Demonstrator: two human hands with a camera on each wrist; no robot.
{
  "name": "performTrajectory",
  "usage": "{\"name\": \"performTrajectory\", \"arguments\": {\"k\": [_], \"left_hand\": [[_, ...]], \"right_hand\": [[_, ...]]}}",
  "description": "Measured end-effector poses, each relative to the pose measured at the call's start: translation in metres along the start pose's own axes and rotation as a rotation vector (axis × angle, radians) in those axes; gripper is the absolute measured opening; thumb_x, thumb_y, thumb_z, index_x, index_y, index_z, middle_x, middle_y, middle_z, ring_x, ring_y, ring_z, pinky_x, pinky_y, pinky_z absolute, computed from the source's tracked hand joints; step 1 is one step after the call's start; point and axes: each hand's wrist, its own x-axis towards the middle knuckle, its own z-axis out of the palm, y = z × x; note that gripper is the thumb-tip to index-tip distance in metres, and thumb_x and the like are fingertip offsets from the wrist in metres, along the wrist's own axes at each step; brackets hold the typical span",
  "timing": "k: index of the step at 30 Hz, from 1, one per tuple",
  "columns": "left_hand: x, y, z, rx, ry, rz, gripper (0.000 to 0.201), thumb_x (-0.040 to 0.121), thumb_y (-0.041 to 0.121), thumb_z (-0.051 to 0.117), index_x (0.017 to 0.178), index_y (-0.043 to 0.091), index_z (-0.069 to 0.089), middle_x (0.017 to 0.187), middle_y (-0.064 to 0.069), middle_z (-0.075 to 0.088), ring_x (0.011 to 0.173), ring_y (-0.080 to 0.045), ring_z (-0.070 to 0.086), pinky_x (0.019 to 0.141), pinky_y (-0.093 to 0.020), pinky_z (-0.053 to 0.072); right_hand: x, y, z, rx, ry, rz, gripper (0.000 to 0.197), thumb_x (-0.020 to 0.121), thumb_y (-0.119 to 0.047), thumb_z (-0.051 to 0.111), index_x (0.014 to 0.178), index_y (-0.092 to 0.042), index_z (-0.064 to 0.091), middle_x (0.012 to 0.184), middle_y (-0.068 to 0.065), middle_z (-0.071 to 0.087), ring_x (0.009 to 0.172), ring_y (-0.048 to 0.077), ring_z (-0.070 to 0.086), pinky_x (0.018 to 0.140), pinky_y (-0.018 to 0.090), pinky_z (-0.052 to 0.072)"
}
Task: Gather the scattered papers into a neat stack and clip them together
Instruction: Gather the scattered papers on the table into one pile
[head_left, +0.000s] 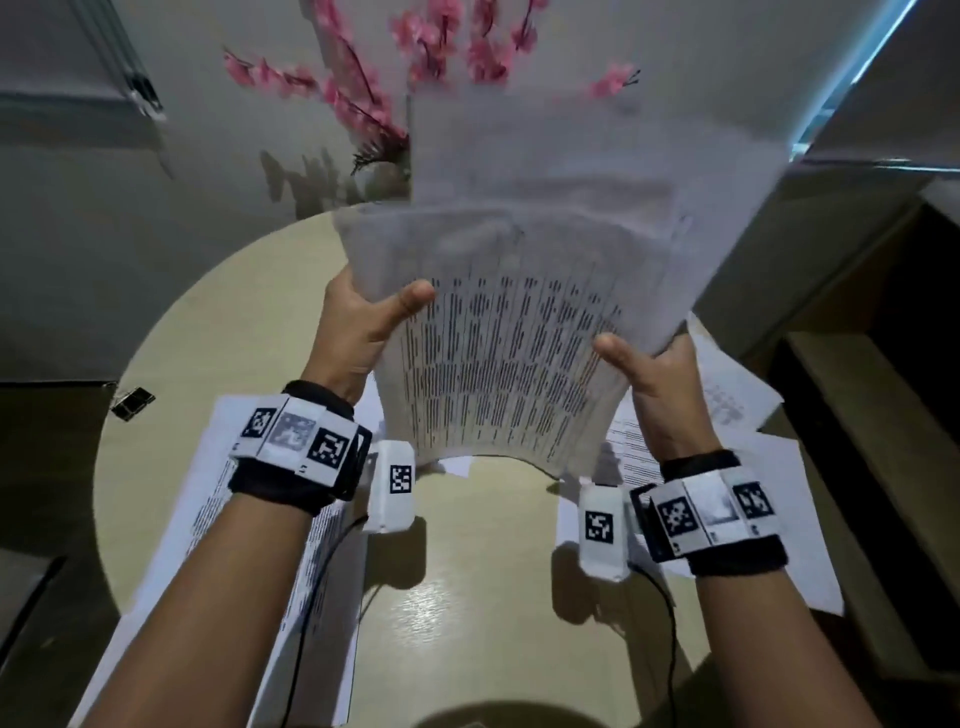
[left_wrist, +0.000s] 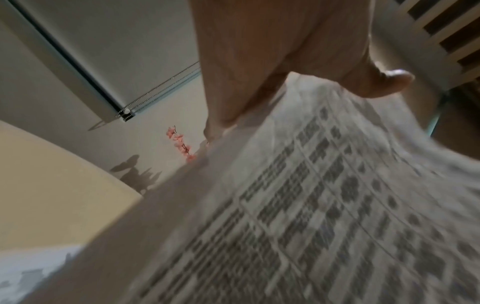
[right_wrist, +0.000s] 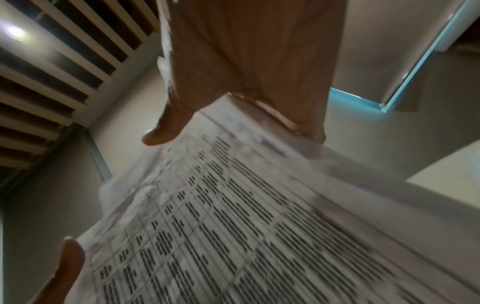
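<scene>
Partly gathered: left hand (head_left: 358, 332) and right hand (head_left: 657, 374) pinch a sheaf of papers (head_left: 514, 364) above the tabletop (head_left: 467, 597), loose sheets (head_left: 249, 530) and clip (head_left: 133, 404) untouched.

The upper part of the raised bundle of white printed paper sheets (head_left: 519, 322) is smeared by blur, and its table text is unreadable. It hides the fingers of both hands and the pot under the pink blossom branches (head_left: 363, 98). The round beige desk (head_left: 234, 322) runs off the bottom edge.
</scene>
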Motion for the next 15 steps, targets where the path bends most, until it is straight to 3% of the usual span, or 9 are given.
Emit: {"name": "performTrajectory", "arguments": {"k": [3,6,8,10,12,15], "left_hand": [[-0.005,-0.010,0.004,-0.012,0.013,-0.024,0.060,0.044,0.054,0.079,0.094,0.024,0.063,0.079,0.017,0.076,0.082,-0.001,0.071,0.076,-0.020,0.057],[-0.013,-0.026,0.013,0.085,-0.037,-0.135,0.026,0.064,0.025,0.078,0.086,0.026,0.065,0.070,0.019,0.074,0.071,0.007,0.069,0.071,-0.018,0.054],[-0.018,-0.035,0.018,0.149,-0.050,-0.155,0.020,0.074,0.013,0.074,0.083,0.028,0.065,0.075,0.015,0.072,0.068,0.009,0.068,0.072,-0.020,0.052],[-0.019,-0.032,0.018,0.132,-0.012,-0.112,0.016,0.076,0.011,0.072,0.082,0.025,0.066,0.071,0.013,0.072,0.065,0.006,0.068,0.068,-0.018,0.055],[-0.016,-0.021,0.013,0.066,0.029,-0.062,0.013,0.069,0.022,0.075,0.078,0.019,0.066,0.061,0.015,0.072,0.060,0.005,0.067,0.062,-0.014,0.055],[-0.013,-0.016,0.002,-0.027,0.061,-0.017,0.038,0.051,0.036,0.080,0.081,0.020,0.064,0.065,0.020,0.074,0.064,0.006,0.068,0.061,-0.012,0.054]], "right_hand": [[-0.002,0.013,0.007,0.009,-0.024,0.068,0.075,0.055,-0.031,0.085,0.118,-0.009,0.052,0.103,-0.001,0.070,0.094,0.009,0.070,0.082,0.027,0.057],[-0.002,0.029,0.012,-0.012,0.014,0.121,0.054,0.062,-0.017,0.078,0.111,-0.004,0.060,0.094,-0.003,0.071,0.084,0.006,0.071,0.083,0.032,0.055],[-0.003,0.039,0.015,-0.043,0.035,0.139,0.032,0.071,-0.010,0.075,0.101,-0.012,0.064,0.090,-0.007,0.070,0.078,-0.001,0.069,0.081,0.028,0.055],[-0.003,0.038,0.016,-0.062,0.080,0.102,0.021,0.076,-0.009,0.072,0.091,-0.021,0.064,0.084,-0.011,0.071,0.075,-0.003,0.069,0.075,0.022,0.057],[-0.002,0.033,0.013,-0.010,0.135,0.047,0.019,0.076,-0.005,0.071,0.091,-0.014,0.063,0.074,-0.011,0.074,0.073,0.000,0.070,0.066,0.018,0.057],[-0.005,0.028,0.010,0.011,0.157,-0.012,0.047,0.071,-0.005,0.075,0.112,-0.005,0.051,0.092,-0.003,0.072,0.086,0.009,0.071,0.071,0.020,0.058]]}}
